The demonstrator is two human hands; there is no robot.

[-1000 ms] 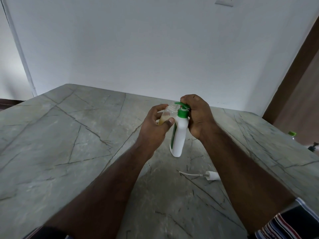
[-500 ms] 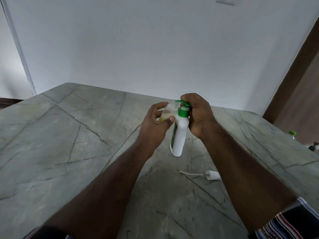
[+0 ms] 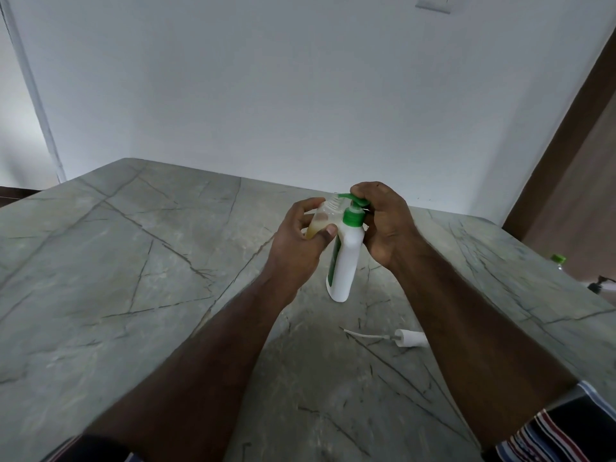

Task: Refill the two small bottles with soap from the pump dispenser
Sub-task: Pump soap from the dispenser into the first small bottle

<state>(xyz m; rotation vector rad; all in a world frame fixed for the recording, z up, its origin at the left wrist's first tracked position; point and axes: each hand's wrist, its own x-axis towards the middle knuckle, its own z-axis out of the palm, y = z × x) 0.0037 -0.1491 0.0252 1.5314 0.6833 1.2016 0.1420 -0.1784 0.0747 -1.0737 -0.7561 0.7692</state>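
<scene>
A white pump dispenser (image 3: 345,258) with a green collar and green pump head stands upright on the grey, dark-veined stone surface (image 3: 133,261), toward the far edge and nearer the right side than the left. The right hand (image 3: 383,221) wraps over its top from the right, fingers curled down onto the green pump head, with the palm close against the bottle's shoulder. The spout points left.

The left hand (image 3: 300,238) holds a small clear bottle (image 3: 325,218) just left of the dispenser, lifted off the surface and tilted so that its open, threaded neck sits right at the tip of the spout. The thumb presses across the near side of the bottle and the fingers curl round its far side. A pale yellowish liquid fills the lower part of the bottle, while the upper part looks clear.

Nearer the front edge, to the right of the dispenser's base and partly hidden behind the right forearm, a small white pump top (image 3: 410,338) lies on its side with its thin dip tube stretching left across the surface.

Beyond the right edge, a green cap (image 3: 558,259) shows low down, too small to identify further.
</scene>
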